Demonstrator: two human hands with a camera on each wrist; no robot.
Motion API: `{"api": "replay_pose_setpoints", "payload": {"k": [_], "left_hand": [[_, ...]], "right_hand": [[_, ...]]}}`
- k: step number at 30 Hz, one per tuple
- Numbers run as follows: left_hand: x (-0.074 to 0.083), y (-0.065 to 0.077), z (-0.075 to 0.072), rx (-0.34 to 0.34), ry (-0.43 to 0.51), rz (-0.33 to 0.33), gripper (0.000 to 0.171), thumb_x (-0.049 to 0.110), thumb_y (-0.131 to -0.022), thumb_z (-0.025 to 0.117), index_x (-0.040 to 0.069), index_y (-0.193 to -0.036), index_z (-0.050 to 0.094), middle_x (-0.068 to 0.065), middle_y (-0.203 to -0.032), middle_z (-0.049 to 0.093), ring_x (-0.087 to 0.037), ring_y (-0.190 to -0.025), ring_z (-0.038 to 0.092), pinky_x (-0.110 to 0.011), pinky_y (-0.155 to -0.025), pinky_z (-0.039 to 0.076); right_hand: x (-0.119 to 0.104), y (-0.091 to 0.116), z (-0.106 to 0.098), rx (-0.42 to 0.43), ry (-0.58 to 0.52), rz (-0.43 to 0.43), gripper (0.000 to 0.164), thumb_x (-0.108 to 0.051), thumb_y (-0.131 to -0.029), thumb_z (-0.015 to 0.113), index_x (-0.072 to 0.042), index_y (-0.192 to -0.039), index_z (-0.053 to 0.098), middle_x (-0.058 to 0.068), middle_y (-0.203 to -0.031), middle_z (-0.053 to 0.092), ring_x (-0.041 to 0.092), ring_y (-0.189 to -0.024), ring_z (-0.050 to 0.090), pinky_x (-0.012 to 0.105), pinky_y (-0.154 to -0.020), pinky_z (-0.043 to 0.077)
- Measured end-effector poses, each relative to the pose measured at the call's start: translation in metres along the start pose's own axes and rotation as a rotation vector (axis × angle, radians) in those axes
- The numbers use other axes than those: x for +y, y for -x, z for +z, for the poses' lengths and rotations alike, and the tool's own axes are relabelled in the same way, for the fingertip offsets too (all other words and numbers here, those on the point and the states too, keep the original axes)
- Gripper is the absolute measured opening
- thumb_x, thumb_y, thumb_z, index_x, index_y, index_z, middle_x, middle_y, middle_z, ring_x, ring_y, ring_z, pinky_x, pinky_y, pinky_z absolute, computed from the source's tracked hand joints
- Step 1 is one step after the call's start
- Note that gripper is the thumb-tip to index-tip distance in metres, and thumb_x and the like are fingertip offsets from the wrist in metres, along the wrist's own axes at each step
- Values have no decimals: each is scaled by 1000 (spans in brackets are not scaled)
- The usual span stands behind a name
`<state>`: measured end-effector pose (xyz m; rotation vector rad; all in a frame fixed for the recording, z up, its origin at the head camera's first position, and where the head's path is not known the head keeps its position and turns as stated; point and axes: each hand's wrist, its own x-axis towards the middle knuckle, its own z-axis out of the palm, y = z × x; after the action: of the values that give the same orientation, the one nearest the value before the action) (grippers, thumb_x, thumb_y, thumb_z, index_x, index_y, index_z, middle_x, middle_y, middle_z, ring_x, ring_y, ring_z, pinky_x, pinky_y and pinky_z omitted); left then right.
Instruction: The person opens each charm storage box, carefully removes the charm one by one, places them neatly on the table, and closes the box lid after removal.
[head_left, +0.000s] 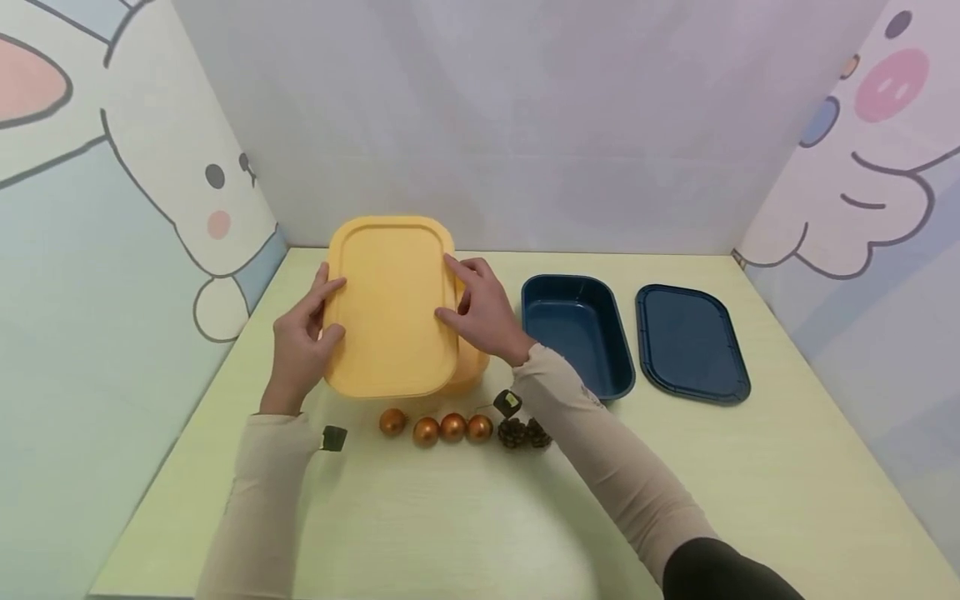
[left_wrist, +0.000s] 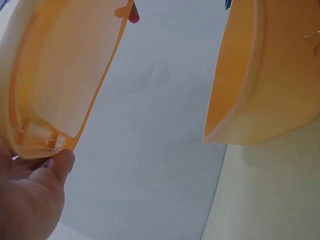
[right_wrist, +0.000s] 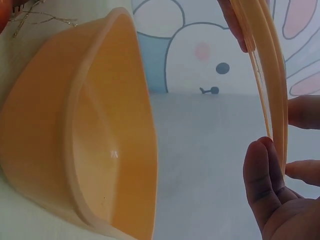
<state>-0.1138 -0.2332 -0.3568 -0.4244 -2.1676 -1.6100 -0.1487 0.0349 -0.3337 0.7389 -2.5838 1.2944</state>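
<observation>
A yellow lid is held up off the table by both hands. My left hand pinches its left edge, the thumb over the top face. On the opposite edge, my right hand grips it between thumb and fingers. Behind and below the lid stands a yellow container, mostly hidden in the head view. Both wrist views show a gap between the lid and the container. The container's top is uncovered, and the inside visible in the right wrist view looks bare.
To the right stands an uncovered dark blue container, with a dark blue lid lying flat beside it. Several shiny copper-coloured balls and brown pine cones lie in a row in front. Printed walls border the table.
</observation>
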Motion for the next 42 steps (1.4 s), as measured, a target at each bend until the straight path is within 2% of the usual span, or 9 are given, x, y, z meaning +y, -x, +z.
{"api": "replay_pose_setpoints", "payload": {"k": [6, 18, 21, 24, 28, 31, 34, 38, 42], "left_hand": [[-6, -5, 7, -34, -6, -13, 60, -14, -80, 49, -5, -138, 56, -12, -162, 35, -27, -149, 35, -5, -104, 39], [-24, -12, 25, -114, -129, -102, 58, -7, -84, 54, -3, -142, 53, -12, -162, 32, -28, -148, 37, -11, -105, 39], [-28, -14, 30, -133, -162, -123, 57, -5, -85, 54, -3, -143, 53, -13, -162, 32, -28, -148, 37, -24, -109, 41], [-32, -17, 35, -157, -183, -131, 58, -3, -86, 55, -2, -144, 52, -14, -163, 31, -28, -148, 37, -39, -109, 41], [-37, -18, 41, -184, -205, -141, 58, -1, -87, 55, -2, -145, 51, -14, -163, 30, -28, -149, 36, -42, -109, 43], [-42, -18, 46, -205, -228, -167, 59, 0, -88, 53, 0, -147, 49, -13, -164, 28, -27, -151, 33, -43, -113, 41], [-45, -18, 50, -228, -247, -195, 59, 3, -89, 51, 0, -148, 46, -14, -165, 27, -27, -154, 27, -45, -121, 34], [-49, -18, 54, -257, -258, -241, 60, 6, -91, 48, 0, -151, 43, -14, -166, 25, -27, -157, 20, -47, -126, 25], [-55, -18, 58, -294, -272, -272, 61, 8, -92, 47, 0, -152, 39, -15, -167, 22, -28, -158, 16, -48, -128, 21]], "right_hand": [[9, 0, -4, -12, 17, 45, 73, -18, -91, 71, -9, -156, 37, 15, -143, 45, 17, -67, 55, 21, -66, 51], [23, -1, -9, -60, 86, 160, 73, -20, -91, 66, -6, -156, 34, 17, -147, 47, 19, -79, 57, 24, -69, 52], [26, 0, -11, -74, 97, 192, 73, -20, -91, 66, -5, -156, 35, 19, -147, 49, 23, -85, 61, 29, -75, 57], [28, 0, -13, -80, 104, 207, 72, -19, -91, 65, -3, -155, 36, 20, -147, 50, 28, -101, 65, 36, -84, 60], [35, 1, -15, -95, 132, 216, 71, -17, -91, 66, -2, -154, 37, 22, -145, 54, 31, -126, 59, 40, -95, 58], [39, 1, -13, -123, 163, 227, 69, -16, -92, 65, -3, -154, 38, 20, -142, 58, 28, -117, 66, 37, -91, 60], [42, 0, -12, -145, 205, 236, 58, -16, -93, 63, -3, -147, 47, 17, -128, 67, 21, -94, 71, 29, -77, 60], [43, -1, -11, -161, 256, 242, 36, -15, -93, 61, -2, -127, 59, 12, -103, 71, 16, -74, 65, 23, -66, 53], [44, 0, -10, -180, 265, 250, 32, -12, -94, 59, -1, -123, 60, 13, -95, 69, 16, -67, 62, 22, -60, 48]]}}
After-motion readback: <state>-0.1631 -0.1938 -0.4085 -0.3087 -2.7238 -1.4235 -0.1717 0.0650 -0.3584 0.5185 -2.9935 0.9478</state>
